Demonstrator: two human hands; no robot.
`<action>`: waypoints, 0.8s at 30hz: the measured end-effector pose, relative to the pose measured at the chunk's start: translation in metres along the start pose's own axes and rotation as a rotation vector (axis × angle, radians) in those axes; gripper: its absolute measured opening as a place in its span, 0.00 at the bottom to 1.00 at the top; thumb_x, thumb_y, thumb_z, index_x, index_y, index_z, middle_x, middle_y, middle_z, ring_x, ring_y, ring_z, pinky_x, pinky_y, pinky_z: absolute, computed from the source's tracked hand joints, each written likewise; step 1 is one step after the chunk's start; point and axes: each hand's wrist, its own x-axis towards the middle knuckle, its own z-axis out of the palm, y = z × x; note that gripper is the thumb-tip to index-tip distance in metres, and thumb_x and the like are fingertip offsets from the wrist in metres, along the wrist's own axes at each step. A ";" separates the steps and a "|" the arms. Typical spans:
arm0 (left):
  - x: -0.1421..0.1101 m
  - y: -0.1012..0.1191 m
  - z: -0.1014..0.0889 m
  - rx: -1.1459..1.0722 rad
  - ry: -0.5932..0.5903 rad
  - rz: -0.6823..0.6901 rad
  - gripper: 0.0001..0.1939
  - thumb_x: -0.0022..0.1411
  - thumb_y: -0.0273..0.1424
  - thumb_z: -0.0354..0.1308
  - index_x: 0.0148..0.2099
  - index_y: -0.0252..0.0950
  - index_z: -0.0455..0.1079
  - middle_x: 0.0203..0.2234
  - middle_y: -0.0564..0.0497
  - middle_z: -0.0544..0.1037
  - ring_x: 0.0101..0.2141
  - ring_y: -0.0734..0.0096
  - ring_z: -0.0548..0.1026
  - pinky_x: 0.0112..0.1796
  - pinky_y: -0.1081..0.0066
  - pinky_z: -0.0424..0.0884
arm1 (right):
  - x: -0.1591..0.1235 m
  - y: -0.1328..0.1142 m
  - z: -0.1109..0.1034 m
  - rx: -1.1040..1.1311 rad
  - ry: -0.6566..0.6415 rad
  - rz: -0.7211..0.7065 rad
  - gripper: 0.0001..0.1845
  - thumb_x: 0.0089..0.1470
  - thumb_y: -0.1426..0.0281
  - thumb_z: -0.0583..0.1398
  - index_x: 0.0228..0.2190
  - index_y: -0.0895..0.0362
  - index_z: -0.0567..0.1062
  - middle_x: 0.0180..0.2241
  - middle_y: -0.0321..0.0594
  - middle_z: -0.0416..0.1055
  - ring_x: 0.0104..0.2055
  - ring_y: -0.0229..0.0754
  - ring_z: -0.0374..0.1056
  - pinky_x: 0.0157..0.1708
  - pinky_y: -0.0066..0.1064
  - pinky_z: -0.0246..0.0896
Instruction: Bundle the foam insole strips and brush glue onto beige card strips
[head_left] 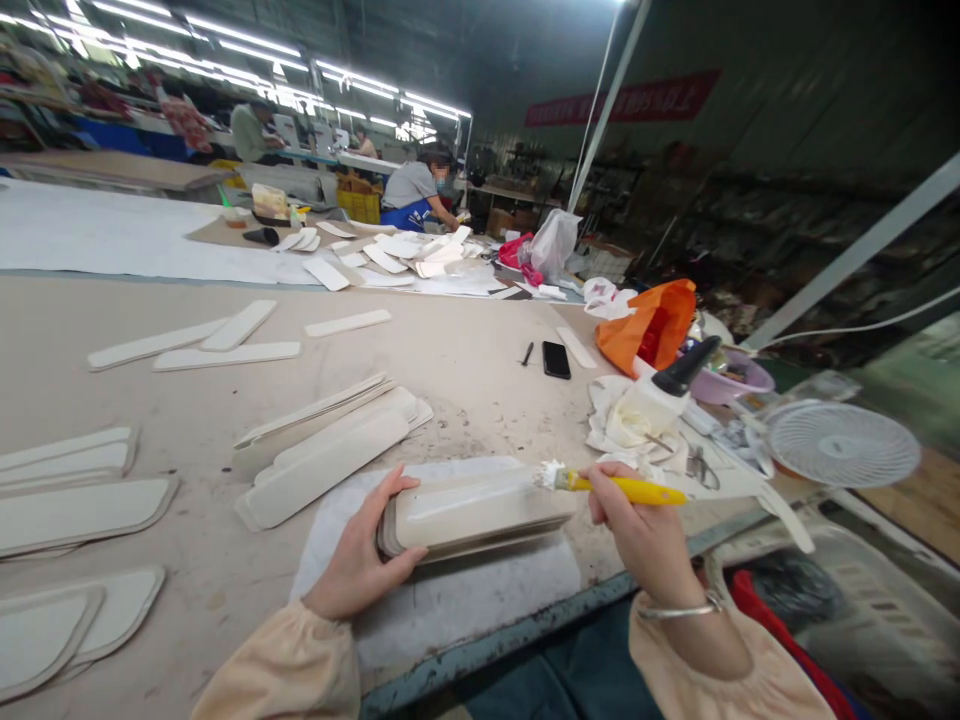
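My left hand [373, 550] grips the rounded left end of a stack of long off-white strips [480, 510], thumb on the near side and fingers on the far side. The stack lies on a white sheet [465, 610] near the table's front edge. In my right hand [637, 520] is a brush with a yellow handle [634, 488], held between thumb and fingers. Its bristles, coated in something white, touch the top strip near its right end. A glossy wet streak runs along that strip. More stacked strips [337, 455] lie just beyond my left hand.
Other pale pieces [67, 510] lie at the left, loose strips [202, 340] farther back. To the right are a phone [556, 360], a white container [645, 405], an orange bag [652, 325], scissors [701, 468] and a fan [844, 443]. A co-worker [416, 190] bends over the far table.
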 end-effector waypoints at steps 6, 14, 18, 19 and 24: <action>-0.001 -0.001 -0.001 0.021 -0.043 0.045 0.46 0.49 0.30 0.66 0.66 0.37 0.49 0.55 0.44 0.69 0.56 0.58 0.65 0.59 0.62 0.54 | -0.024 -0.035 0.075 0.348 -0.267 0.033 0.15 0.61 0.58 0.52 0.32 0.55 0.68 0.16 0.28 0.62 0.21 0.35 0.58 0.26 0.28 0.53; -0.001 -0.004 -0.003 0.007 -0.051 0.042 0.46 0.49 0.30 0.66 0.67 0.38 0.49 0.55 0.44 0.69 0.55 0.57 0.66 0.59 0.62 0.55 | -0.027 -0.030 0.092 0.311 -0.359 0.047 0.13 0.60 0.61 0.52 0.27 0.55 0.67 0.15 0.27 0.61 0.21 0.36 0.60 0.29 0.28 0.55; -0.001 -0.006 -0.004 0.102 -0.082 0.067 0.46 0.52 0.32 0.65 0.68 0.38 0.45 0.55 0.45 0.68 0.56 0.59 0.65 0.59 0.63 0.54 | -0.019 -0.017 0.059 0.202 -0.315 0.062 0.14 0.60 0.61 0.52 0.26 0.54 0.67 0.15 0.28 0.61 0.22 0.36 0.60 0.29 0.29 0.54; -0.001 -0.006 -0.004 0.116 -0.089 0.066 0.46 0.52 0.33 0.64 0.68 0.38 0.45 0.55 0.45 0.68 0.56 0.59 0.64 0.59 0.64 0.54 | -0.017 -0.012 0.051 0.184 -0.291 0.074 0.14 0.60 0.61 0.52 0.26 0.54 0.67 0.15 0.28 0.61 0.21 0.37 0.60 0.29 0.29 0.54; 0.000 -0.013 -0.003 0.135 -0.096 0.051 0.45 0.54 0.34 0.63 0.68 0.40 0.43 0.56 0.46 0.66 0.57 0.61 0.62 0.59 0.65 0.54 | -0.005 0.009 0.015 0.062 -0.148 0.153 0.15 0.57 0.60 0.53 0.25 0.55 0.68 0.15 0.28 0.59 0.21 0.37 0.58 0.29 0.31 0.52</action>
